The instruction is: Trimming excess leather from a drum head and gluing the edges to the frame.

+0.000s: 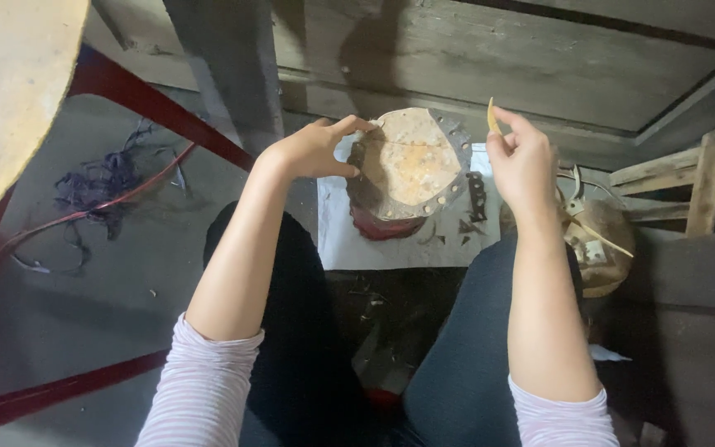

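My left hand (pixel 316 149) pinches the left rim of a round, tan, worn disc (pixel 407 165) with small holes along its edge. The disc stands tilted on a dark red base over a white sheet (pixel 349 240). A thin pale thread runs across the disc's face from my left fingers toward my right hand. My right hand (pixel 523 157) is raised to the right of the disc, fingers closed on a short yellowish strip (pixel 491 116) that points upward.
Dark scraps (pixel 472 207) lie on the white sheet. A round brownish object with pale strips (pixel 597 240) sits at right beside wooden slats (pixel 705 178). A red frame (pixel 151 103) and tangled dark threads (pixel 101 186) are at left. My dark-trousered knees fill the foreground.
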